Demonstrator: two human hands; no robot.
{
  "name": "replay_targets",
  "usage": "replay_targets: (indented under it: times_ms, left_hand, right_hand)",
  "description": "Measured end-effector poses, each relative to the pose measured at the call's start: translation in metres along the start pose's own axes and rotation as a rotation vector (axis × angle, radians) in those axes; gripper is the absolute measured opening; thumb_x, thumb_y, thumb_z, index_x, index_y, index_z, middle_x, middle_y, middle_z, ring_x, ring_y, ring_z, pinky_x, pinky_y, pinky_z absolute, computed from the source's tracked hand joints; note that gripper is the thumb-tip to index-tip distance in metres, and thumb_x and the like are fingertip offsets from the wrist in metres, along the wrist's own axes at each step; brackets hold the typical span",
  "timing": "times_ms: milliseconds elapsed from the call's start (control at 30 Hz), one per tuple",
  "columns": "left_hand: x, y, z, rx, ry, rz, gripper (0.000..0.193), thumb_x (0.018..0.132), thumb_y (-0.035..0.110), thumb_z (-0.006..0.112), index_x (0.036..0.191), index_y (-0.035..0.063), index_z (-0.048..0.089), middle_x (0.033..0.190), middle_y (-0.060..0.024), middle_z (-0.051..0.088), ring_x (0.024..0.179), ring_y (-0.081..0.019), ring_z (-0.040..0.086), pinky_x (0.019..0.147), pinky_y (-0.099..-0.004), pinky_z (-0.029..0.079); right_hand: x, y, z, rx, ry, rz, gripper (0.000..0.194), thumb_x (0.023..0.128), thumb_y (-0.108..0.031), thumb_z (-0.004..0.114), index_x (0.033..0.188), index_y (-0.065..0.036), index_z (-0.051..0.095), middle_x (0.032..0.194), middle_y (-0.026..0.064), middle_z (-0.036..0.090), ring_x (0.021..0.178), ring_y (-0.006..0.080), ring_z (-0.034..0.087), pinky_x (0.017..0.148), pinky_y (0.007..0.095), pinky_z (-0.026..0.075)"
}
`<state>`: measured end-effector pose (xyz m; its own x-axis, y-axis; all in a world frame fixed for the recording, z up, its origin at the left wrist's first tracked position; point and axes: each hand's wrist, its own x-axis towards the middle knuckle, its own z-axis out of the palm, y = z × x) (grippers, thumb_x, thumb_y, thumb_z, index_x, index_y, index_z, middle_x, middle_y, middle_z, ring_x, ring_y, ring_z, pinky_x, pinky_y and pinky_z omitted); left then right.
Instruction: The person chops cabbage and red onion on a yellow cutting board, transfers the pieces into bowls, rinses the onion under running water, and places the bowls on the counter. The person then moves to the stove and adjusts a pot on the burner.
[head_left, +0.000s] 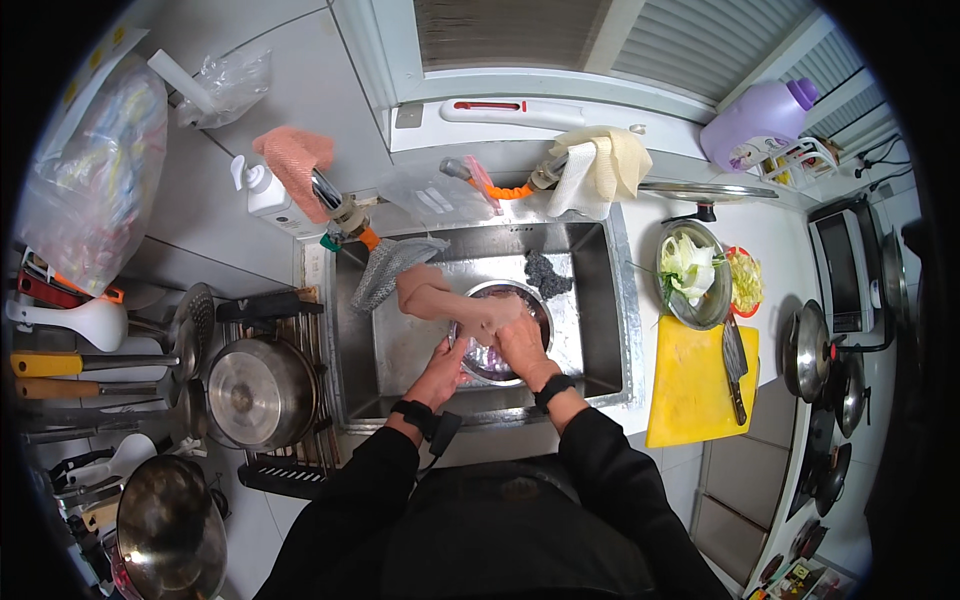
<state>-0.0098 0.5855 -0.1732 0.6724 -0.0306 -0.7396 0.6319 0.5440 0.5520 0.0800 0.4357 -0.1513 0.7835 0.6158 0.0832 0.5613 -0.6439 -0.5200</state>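
In the steel sink (600, 330) a round metal bowl (541, 300) stands tilted or flat; which, I cannot tell. My left hand (439, 373) grips the bowl's near left rim. My right hand (527, 346) presses a pinkish-brown cloth (450, 301) against the bowl's inside; the cloth trails to the left over the rim. A grey mesh cloth (386, 271) hangs into the sink's far left corner. Beyond the bowl, to the right, lies a dark steel-wool scrubber (547, 275). The fingertips of my right hand are hidden by the cloth.
Right of the sink, a yellow cutting board (686, 382) carries a knife (735, 367), beside a bowl of cabbage (694, 315) and a red basket of chopped vegetables (746, 281). Left stands a rack with an upturned pot (259, 394). Two taps draped with cloths (300, 169) rise behind the sink.
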Motion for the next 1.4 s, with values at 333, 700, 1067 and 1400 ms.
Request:
replay_targets:
  times_ms: [333, 700, 1067, 1400]
  left_hand:
    - [-0.001, -0.001, 0.006, 0.040, 0.007, 0.005, 0.033, 0.101, 0.031, 0.049, 0.130, 0.0166, 0.045, 0.115, 0.0012, 0.061, 0.090, -0.0118, 0.065, 0.069, -0.0291, 0.055]
    - [0.000, -0.007, 0.003, -0.023, -0.032, 0.057, 0.041, 0.097, 0.040, 0.056, 0.128, 0.0142, 0.049, 0.112, -0.0014, 0.064, 0.093, -0.0153, 0.066, 0.076, -0.0359, 0.055]
    - [0.003, -0.009, 0.002, -0.101, 0.038, 0.048, 0.033, 0.100, 0.035, 0.052, 0.127, 0.0168, 0.046, 0.119, -0.0016, 0.061, 0.098, -0.0171, 0.066, 0.080, -0.0392, 0.055]
    - [0.001, -0.006, -0.002, -0.087, 0.011, 0.055, 0.032, 0.102, 0.029, 0.048, 0.130, 0.0150, 0.041, 0.123, -0.0011, 0.058, 0.107, -0.0174, 0.061, 0.082, -0.0413, 0.054]
  right_hand:
    - [-0.015, -0.012, -0.013, -0.104, -0.017, 0.026, 0.036, 0.068, -0.011, 0.072, 0.104, -0.009, 0.068, 0.123, 0.0118, 0.051, 0.119, 0.0336, 0.046, 0.090, 0.0520, 0.042]
    - [-0.037, 0.002, -0.030, 0.100, 0.012, 0.076, 0.059, 0.071, -0.001, 0.075, 0.126, -0.009, 0.057, 0.128, 0.0193, 0.051, 0.119, 0.0395, 0.048, 0.098, 0.0457, 0.043]
    - [-0.026, -0.008, -0.014, 0.058, 0.289, 0.011, 0.056, 0.071, 0.002, 0.070, 0.125, -0.002, 0.055, 0.127, 0.0263, 0.051, 0.114, 0.0476, 0.049, 0.097, 0.0448, 0.044]
    - [-0.016, -0.001, -0.005, 0.261, 0.162, 0.099, 0.048, 0.069, 0.004, 0.070, 0.116, -0.002, 0.062, 0.140, 0.0225, 0.045, 0.124, 0.0458, 0.045, 0.100, 0.0413, 0.045]
